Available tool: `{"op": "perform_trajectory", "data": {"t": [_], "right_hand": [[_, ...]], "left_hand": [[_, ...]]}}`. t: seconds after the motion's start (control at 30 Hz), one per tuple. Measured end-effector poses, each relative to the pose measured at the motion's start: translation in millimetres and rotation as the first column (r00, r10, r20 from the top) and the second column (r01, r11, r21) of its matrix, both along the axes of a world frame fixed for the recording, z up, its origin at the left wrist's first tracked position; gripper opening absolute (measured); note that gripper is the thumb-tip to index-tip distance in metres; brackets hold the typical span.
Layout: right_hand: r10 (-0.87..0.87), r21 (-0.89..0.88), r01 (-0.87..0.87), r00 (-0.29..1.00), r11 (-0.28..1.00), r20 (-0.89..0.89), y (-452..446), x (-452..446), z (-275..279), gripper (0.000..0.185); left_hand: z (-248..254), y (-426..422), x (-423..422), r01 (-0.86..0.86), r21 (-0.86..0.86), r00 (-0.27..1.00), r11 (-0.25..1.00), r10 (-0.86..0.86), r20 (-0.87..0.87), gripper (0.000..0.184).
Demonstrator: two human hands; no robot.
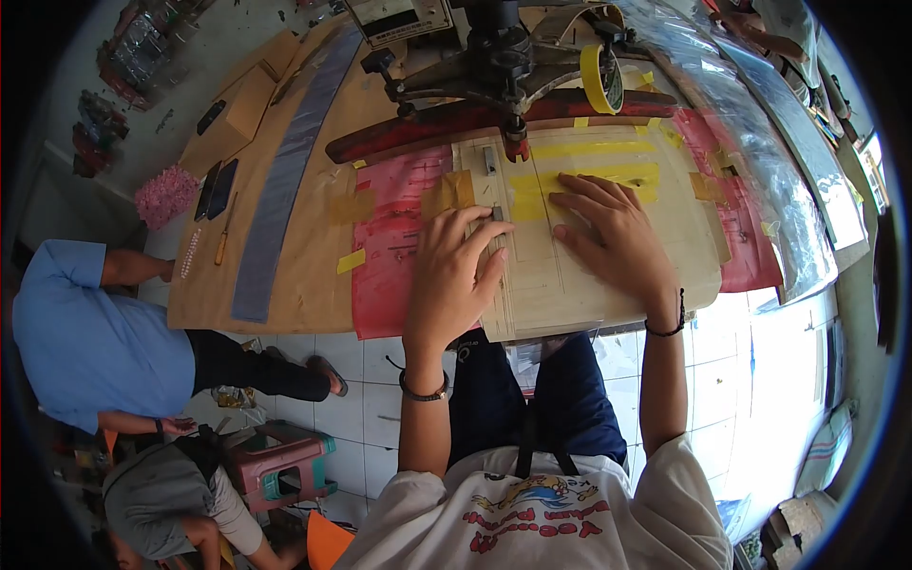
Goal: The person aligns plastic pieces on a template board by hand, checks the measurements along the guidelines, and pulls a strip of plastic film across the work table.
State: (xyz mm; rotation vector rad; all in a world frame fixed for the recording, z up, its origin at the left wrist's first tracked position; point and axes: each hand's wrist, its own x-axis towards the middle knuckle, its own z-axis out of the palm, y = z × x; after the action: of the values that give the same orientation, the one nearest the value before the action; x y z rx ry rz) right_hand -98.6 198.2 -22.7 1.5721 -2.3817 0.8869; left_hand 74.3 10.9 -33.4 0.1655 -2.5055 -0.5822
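My left hand (454,271) lies on the left edge of a pale, translucent sheet (608,275) on the table. Its fingers are apart, with the fingertips against a small grey block (497,216). A second grey block (490,161) sits just beyond. Flat on the same sheet, to the right, is my right hand (616,237), fingers stretched out over strips of yellow tape (627,177). Thin lines run along the sheet between the hands. Red sheeting (389,247) shows on both sides of it, partly held with brown tape (351,206).
Above the sheet stands a black machine head (503,71) with a red bar (380,142); a yellow tape roll (600,80) hangs on it. A screwdriver (223,242) and dark phone-like slabs (218,188) lie left. People are nearby, one in a blue shirt (109,318), beside a stool (280,465).
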Motion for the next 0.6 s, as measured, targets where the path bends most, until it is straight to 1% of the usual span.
{"op": "perform_trajectory", "data": {"t": [0.27, 0.37, 0.6], "right_hand": [[0.008, -0.003, -0.008, 1.0, 1.0, -0.002, 0.5, -0.6, 0.5, 0.041], [0.008, -0.008, -0.008, 1.0, 1.0, -0.005, 0.4, -0.3, -0.5, 0.04], [0.011, -0.012, -0.011, 1.0, 1.0, -0.004, 1.5, -0.1, -0.5, 0.04]], "left_hand": [[0.1, -1.2, 0.4, 0.021, -0.01, 0.999, 1.0, -0.021, 0.031, 0.029], [1.3, 0.8, 0.3, -0.002, -0.007, 1.0, 1.0, 0.002, 0.022, 0.028], [0.8, -0.1, 1.1, 0.007, -0.01, 0.999, 1.0, -0.007, 0.036, 0.028]]}}
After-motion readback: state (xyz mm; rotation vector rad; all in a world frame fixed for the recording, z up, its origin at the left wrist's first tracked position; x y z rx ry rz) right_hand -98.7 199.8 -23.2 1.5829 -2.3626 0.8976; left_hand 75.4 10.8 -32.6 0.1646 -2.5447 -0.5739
